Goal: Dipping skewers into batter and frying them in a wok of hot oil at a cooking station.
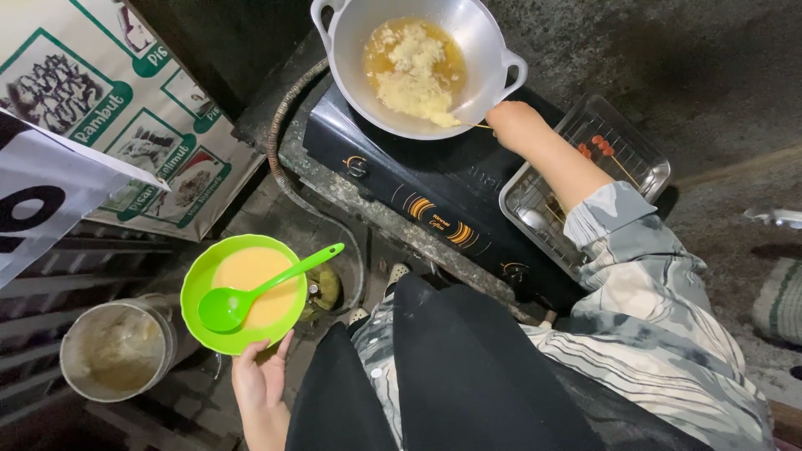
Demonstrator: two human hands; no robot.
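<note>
Nearest, at the lower left, the left hand (261, 376) is cupped under the near rim of a green bowl (194, 288), fingers curled up against its edge and holding it off the ground. The bowl holds pale orange batter, and a green ladle (251, 294) rests in it with the handle pointing up to the right. Just left of the bowl stands a metal pot (117, 347) on the floor. Farther off, a black stove (418, 188) sits on a stone surface (334, 179), with a wire tray (618, 163) at its right holding skewers. The right hand (514, 124) reaches over the stove, closed around a thin wooden skewer (476, 125) whose tip touches the frying batter in the silver wok (484, 42), farthest away.
</note>
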